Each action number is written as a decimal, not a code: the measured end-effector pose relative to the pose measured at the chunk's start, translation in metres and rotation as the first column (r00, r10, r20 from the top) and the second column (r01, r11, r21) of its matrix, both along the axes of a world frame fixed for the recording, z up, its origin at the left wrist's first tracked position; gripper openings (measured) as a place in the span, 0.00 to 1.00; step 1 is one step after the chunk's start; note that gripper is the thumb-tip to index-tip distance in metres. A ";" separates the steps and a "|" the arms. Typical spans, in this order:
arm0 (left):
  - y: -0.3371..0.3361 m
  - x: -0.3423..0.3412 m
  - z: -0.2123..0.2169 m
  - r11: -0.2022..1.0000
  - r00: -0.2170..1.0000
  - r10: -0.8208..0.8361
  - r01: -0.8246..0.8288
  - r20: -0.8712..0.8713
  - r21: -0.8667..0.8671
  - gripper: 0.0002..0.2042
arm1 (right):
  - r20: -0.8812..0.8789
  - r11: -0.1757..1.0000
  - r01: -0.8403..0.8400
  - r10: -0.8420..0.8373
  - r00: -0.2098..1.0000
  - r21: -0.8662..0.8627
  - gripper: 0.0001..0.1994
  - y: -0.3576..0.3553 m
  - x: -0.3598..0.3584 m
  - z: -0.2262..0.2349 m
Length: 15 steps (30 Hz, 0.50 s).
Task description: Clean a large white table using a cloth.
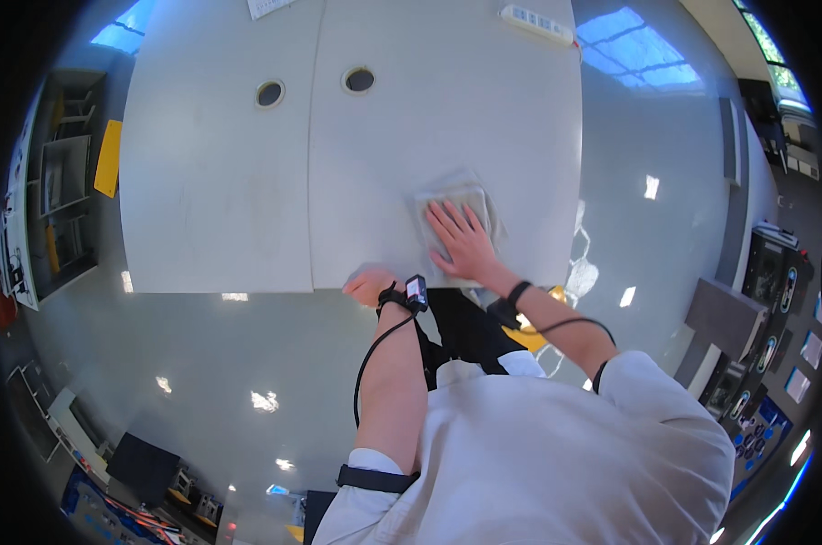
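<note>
Fingers [458,218] of the right hand [465,243] are spread flat, pressing on a grey cloth [455,211] near the counter [247,182] front edge. Left hand [367,285] grips that edge, fingers curled under, w/ a wrist device [416,292] strapped on. Farther back: two round cable holes [269,93], then a white power strip [536,22] at the far edge.

Part of the grey cloth [456,204] covered by the right hand [465,241]. Left hand's [370,286] fingers curled over the table [247,182] edge, partly unseen. Shelf contents at far left too small to tell.
</note>
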State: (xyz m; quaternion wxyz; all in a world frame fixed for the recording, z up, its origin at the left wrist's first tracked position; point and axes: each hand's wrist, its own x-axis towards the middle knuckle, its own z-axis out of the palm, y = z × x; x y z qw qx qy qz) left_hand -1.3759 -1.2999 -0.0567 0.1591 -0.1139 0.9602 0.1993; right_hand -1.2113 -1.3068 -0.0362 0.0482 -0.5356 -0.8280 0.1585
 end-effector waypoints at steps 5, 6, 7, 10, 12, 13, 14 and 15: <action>0.001 0.013 0.005 1.000 0.998 -0.013 0.013 -0.057 -0.004 0.30 | 0.020 0.998 -0.024 0.025 0.999 -0.052 0.38 -0.009 0.034 -0.005; -0.004 0.005 -0.003 1.000 1.000 -0.008 0.008 -0.026 0.001 0.29 | 0.010 0.997 -0.038 0.039 0.999 -0.068 0.38 -0.001 0.031 -0.006; -0.010 -0.001 -0.010 1.000 1.000 -0.005 0.005 0.006 0.002 0.29 | 0.004 0.996 -0.066 0.066 0.998 -0.068 0.38 0.012 0.029 -0.007; -0.003 0.017 0.001 0.994 0.990 -0.092 0.086 -0.103 -0.061 0.27 | 0.103 1.000 0.009 -0.012 0.995 0.028 0.39 0.081 0.054 -0.011; -0.003 0.018 0.000 0.997 0.994 -0.068 0.066 -0.086 -0.028 0.27 | 0.114 0.995 0.014 -0.026 0.993 0.102 0.39 0.141 0.061 -0.013; -0.008 0.014 -0.002 0.998 0.995 -0.055 0.055 -0.080 0.001 0.26 | 0.111 0.990 0.003 -0.019 0.994 0.138 0.39 0.170 0.059 -0.017; -0.012 0.011 -0.006 0.999 0.996 -0.043 0.043 -0.081 -0.003 0.26 | 0.105 0.987 -0.016 -0.001 0.995 0.162 0.38 0.200 0.058 -0.021; -0.016 0.012 -0.013 0.998 0.998 -0.051 0.053 -0.048 0.035 0.26 | 0.101 0.981 -0.035 0.016 0.995 0.190 0.38 0.230 0.060 -0.023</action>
